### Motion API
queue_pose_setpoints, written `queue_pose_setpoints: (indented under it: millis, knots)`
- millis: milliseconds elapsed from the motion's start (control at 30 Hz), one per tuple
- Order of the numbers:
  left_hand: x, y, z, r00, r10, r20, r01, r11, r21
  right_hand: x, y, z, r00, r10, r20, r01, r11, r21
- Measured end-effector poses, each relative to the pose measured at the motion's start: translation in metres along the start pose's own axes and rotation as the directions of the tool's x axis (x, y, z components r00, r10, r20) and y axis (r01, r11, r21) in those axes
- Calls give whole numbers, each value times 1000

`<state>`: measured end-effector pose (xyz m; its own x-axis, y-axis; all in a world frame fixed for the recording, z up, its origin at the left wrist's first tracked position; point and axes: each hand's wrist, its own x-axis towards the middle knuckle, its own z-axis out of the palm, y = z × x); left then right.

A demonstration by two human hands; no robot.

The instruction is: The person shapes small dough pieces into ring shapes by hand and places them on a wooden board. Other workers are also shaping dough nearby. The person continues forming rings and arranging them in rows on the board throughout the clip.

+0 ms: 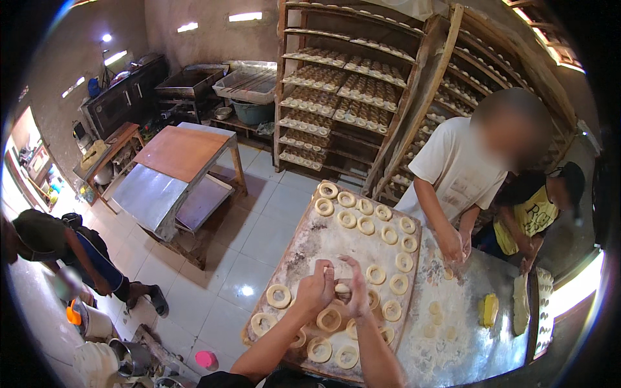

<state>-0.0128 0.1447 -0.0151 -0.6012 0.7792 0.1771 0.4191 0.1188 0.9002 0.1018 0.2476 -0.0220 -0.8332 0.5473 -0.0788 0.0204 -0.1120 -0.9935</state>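
Observation:
Above the floured wooden board point(303, 243), my left hand point(315, 289) is closed round a small pale piece of dough point(342, 288), which shows at its right side. My right hand point(355, 286) stands close beside it, palm turned toward the dough and fingers stretched upward and apart. Whether it touches the dough is hard to tell. Below my hands lie raw dough rings, one of them a ring point(328, 319) just under my wrists. More rings, such as a ring point(279, 296) at the left, lie along the board's edges; my forearms partly cover some.
A metal table point(414, 349) with flour and flat dough pieces adjoins on the right; a yellow block point(490, 310) sits there. Two people work beyond it. Racks point(283, 97) of dough rings stand behind. A low table point(174, 152) is at left, where another person bends near buckets point(97, 323).

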Motion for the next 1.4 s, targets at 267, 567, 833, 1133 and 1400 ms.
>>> queue_pose_setpoints:
  millis: [267, 567, 833, 1133, 1400]
  knots:
    - [50, -29, 13, 990, -127, -58, 134, 979, 152, 49, 4, 14, 984, 42, -175, -117, 887, -447]
    - [33, -71, -17, 985, -138, 100, 55, 815, 577, 54, 5, 16, 960, 237, -149, -208, 251, -945]
    - [28, -64, 0, 978, -195, 70, 95, 723, 685, 49, 4, 13, 966, 202, -162, -206, 218, -954]
    - [26, -43, -1, 981, -189, 46, 112, 742, 661, -26, 5, -36, 977, -187, -102, 29, 590, -807]
    - [-24, 23, 108, 987, 154, -39, -131, 927, 352, -235, 47, -229, 632, 35, -774, -685, 492, -537]
